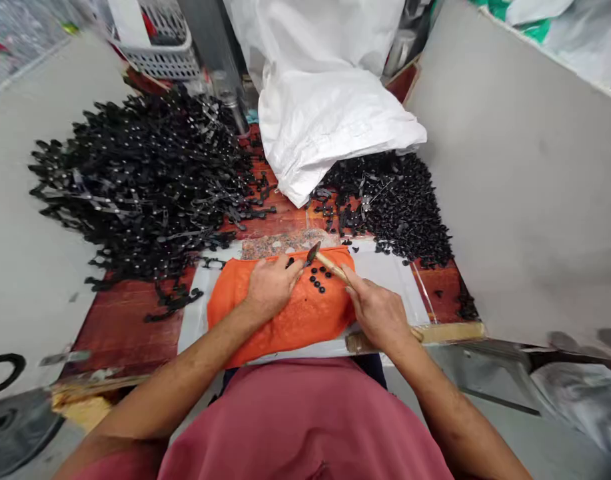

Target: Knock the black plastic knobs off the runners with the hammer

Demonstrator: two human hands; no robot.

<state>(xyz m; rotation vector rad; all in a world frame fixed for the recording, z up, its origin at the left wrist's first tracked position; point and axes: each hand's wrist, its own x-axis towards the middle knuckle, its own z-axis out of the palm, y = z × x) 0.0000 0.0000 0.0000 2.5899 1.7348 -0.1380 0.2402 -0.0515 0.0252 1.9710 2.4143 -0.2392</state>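
An orange cloth (295,313) lies over a white sheet on the red-brown table in front of me. My left hand (271,285) rests on the cloth with fingers curled, pinching a small black piece at its fingertips. My right hand (378,310) is closed round the wooden handle of a small hammer (325,260), whose metal head points at the left fingertips. Several small black round parts (319,279) lie loose on the cloth between my hands.
A big heap of black plastic strips (145,180) fills the left of the table. A pile of small black parts (400,207) lies at the right, under a white sack (325,113). Grey boards (525,187) wall both sides. A basket (160,47) stands behind.
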